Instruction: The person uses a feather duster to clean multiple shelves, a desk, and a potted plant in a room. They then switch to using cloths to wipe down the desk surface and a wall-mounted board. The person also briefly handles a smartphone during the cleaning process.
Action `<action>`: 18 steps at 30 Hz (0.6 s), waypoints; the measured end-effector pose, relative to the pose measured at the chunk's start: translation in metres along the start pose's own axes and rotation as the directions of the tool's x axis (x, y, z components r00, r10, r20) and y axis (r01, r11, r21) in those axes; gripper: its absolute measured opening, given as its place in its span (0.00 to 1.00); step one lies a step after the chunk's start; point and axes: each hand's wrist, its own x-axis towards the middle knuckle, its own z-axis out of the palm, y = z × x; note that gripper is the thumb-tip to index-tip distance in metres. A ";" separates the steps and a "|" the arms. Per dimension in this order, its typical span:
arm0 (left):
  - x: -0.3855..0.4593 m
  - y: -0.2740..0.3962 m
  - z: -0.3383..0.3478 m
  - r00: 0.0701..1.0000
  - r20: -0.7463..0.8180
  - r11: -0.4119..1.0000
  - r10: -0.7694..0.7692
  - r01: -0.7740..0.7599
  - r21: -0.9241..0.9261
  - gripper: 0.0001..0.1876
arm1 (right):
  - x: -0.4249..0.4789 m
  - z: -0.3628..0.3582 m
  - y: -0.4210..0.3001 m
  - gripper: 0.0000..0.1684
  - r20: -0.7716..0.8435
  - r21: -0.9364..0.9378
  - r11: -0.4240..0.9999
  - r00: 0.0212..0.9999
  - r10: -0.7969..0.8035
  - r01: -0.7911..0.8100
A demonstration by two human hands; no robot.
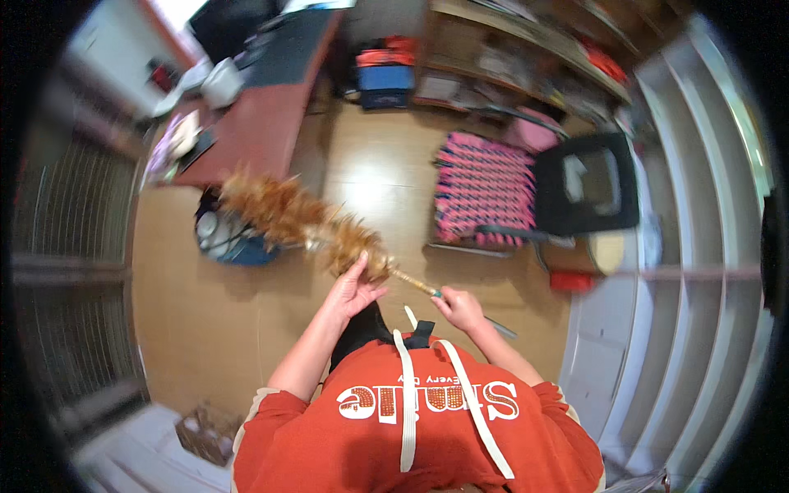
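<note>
A long feather duster with brown feathers lies slantwise in front of me, its feathered end to the upper left. My right hand is closed around its thin handle, near a green part. At the lower end of the feathers is my left hand, thumb up against them and the other fingers spread below. Whether the left hand bears any of the duster's weight cannot be told. The far tip of the feathers reaches near the front edge of a reddish desk.
A chair with a pink and navy woven seat cover stands at the right, beside white shelving. A blue container holding assorted things is on the floor at the left. Stacked boxes stand at the back, near a wooden shelf.
</note>
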 end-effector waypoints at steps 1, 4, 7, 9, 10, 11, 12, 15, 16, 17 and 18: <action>0.010 -0.028 0.011 0.994 0.087 0.997 -0.071 0.072 -0.009 0.22 | -0.035 -0.001 0.013 0.17 0.007 0.013 0.999 0.999 0.044 -0.044; 0.040 -0.107 0.044 0.969 0.032 0.962 -0.247 0.241 0.126 0.17 | -0.146 -0.008 0.047 0.23 -0.106 0.056 0.980 0.974 0.198 -0.193; 0.041 -0.167 0.102 0.960 0.035 0.903 -0.278 0.249 0.349 0.23 | -0.255 -0.017 0.071 0.33 -0.303 0.059 0.940 0.891 0.337 -0.335; 0.041 -0.202 0.144 0.951 0.051 0.866 -0.304 0.254 0.430 0.22 | -0.326 -0.019 0.090 0.30 -0.462 0.048 0.897 0.786 0.409 -0.439; 0.037 -0.217 0.167 0.947 0.070 0.832 -0.315 0.240 0.500 0.21 | -0.355 -0.015 0.097 0.29 -0.455 0.111 0.859 0.743 0.491 -0.500; 0.032 -0.233 0.189 0.938 0.079 0.787 -0.338 0.236 0.571 0.21 | -0.382 -0.006 0.109 0.27 -0.443 0.172 0.816 0.696 0.565 -0.553; 0.025 -0.242 0.206 0.929 0.085 0.737 -0.361 0.228 0.636 0.21 | -0.398 0.008 0.113 0.26 -0.422 0.236 0.766 0.647 0.635 -0.598; 0.035 -0.285 0.238 0.885 0.105 0.649 -0.454 0.247 0.720 0.18 | -0.418 0.037 0.128 0.23 -0.393 0.420 0.662 0.534 0.749 -0.621; 0.030 -0.306 0.253 0.883 0.099 0.624 -0.459 0.241 0.743 0.17 | -0.415 0.032 0.132 0.21 -0.433 0.448 0.696 0.545 0.718 -0.561; 0.031 -0.325 0.265 0.882 0.093 0.601 -0.462 0.234 0.764 0.17 | -0.407 0.026 0.137 0.21 -0.372 0.517 0.628 0.508 0.777 -0.582; 0.043 -0.343 0.266 0.838 0.131 0.596 -0.530 0.258 0.760 0.18 | -0.399 0.036 0.150 0.19 -0.429 0.586 0.636 0.474 0.769 -0.502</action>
